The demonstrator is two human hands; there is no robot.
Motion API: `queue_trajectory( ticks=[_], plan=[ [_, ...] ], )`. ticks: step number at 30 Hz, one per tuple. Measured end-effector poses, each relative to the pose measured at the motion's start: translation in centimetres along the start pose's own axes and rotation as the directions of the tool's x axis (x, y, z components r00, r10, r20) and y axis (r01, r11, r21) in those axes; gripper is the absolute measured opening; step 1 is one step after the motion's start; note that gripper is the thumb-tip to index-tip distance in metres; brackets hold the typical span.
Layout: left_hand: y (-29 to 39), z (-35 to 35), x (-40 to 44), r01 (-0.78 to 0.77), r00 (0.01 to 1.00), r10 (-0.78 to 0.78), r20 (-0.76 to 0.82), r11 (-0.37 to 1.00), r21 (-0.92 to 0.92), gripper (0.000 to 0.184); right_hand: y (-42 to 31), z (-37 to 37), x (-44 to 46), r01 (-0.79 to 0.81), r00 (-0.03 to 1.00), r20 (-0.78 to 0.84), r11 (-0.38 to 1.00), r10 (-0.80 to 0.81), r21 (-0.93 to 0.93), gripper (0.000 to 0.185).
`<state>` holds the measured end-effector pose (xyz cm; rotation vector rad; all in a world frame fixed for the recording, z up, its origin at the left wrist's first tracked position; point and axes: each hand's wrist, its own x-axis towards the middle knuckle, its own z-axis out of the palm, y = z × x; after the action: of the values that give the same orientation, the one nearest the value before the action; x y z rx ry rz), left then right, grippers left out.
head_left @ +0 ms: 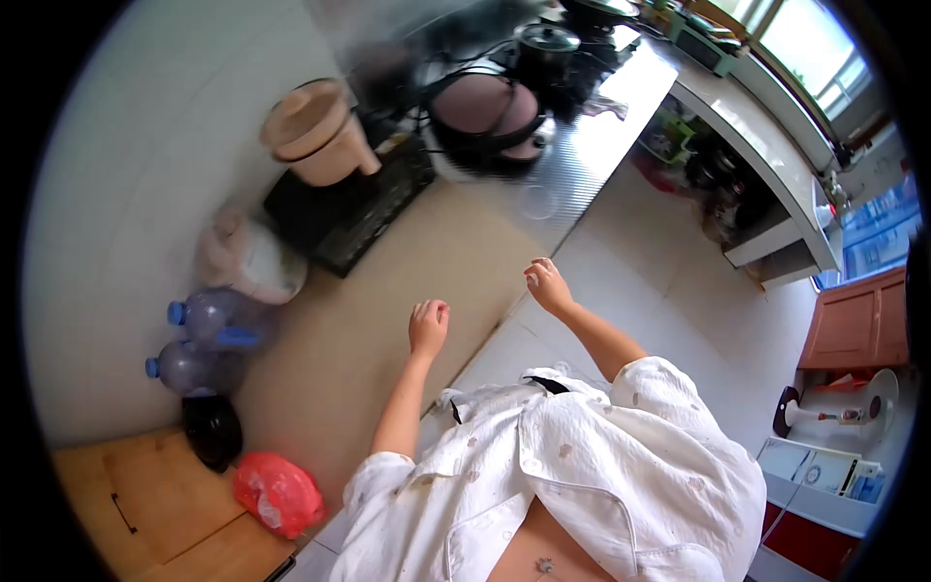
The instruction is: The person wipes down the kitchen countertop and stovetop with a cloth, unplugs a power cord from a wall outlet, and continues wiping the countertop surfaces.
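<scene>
My left hand (429, 327) hovers over the beige counter top (378, 320), its fingers curled together and no object showing in them. Farther right, near the counter's edge, my right hand (548, 283) has its fingers bent inward; a small pale spot shows at the fingertips, too small to name. Beyond both hands, a beige lidded pot (325, 145) with a stubby handle stands on a black cooktop (339, 228). A round pink electric pan (485, 107) with black cords sits on the ribbed metal surface (582, 160).
Two large plastic bottles (208, 320), a pale bag (247, 257), a black bowl (211, 432) and a red plastic bag (278, 493) line the left side. A dark pot (546, 53) stands at the back. Tiled floor (659, 281) lies right, below a white counter (766, 131).
</scene>
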<state>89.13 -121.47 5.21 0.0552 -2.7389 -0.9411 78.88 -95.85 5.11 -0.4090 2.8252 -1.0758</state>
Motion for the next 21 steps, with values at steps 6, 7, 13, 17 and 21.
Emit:
queue_trajectory(
  ticks=[6,7,13,17,21],
  plan=[
    [8.6,10.9,8.2,-0.240,0.957,0.225,0.181,0.969,0.064,0.029,9.9,-9.7,-1.3,-0.048,0.994,-0.095,0.998,0.052,0.039,0.013],
    [10.0,12.4,9.3,-0.230,0.954,0.206,0.218,0.969,0.088,0.033,10.8,-11.3,-1.6,-0.111,0.984,-0.130,0.990,0.122,0.088,0.013],
    [15.8,17.7,15.7,-0.251,0.918,0.212,0.336,0.965,0.079,0.035,18.4,-16.7,0.8,-0.142,0.959,-0.233,0.984,0.162,0.104,0.013],
    [16.9,21.0,20.7,-0.263,0.904,0.204,0.377,0.958,0.113,0.037,22.0,-17.8,5.2,-0.184,0.961,-0.203,0.982,0.189,0.042,0.016],
    [17.6,24.5,27.2,-0.270,0.901,0.235,0.365,0.961,0.049,0.034,23.9,-20.7,10.6,-0.172,0.982,-0.071,0.982,0.178,0.076,0.023]
  ],
)
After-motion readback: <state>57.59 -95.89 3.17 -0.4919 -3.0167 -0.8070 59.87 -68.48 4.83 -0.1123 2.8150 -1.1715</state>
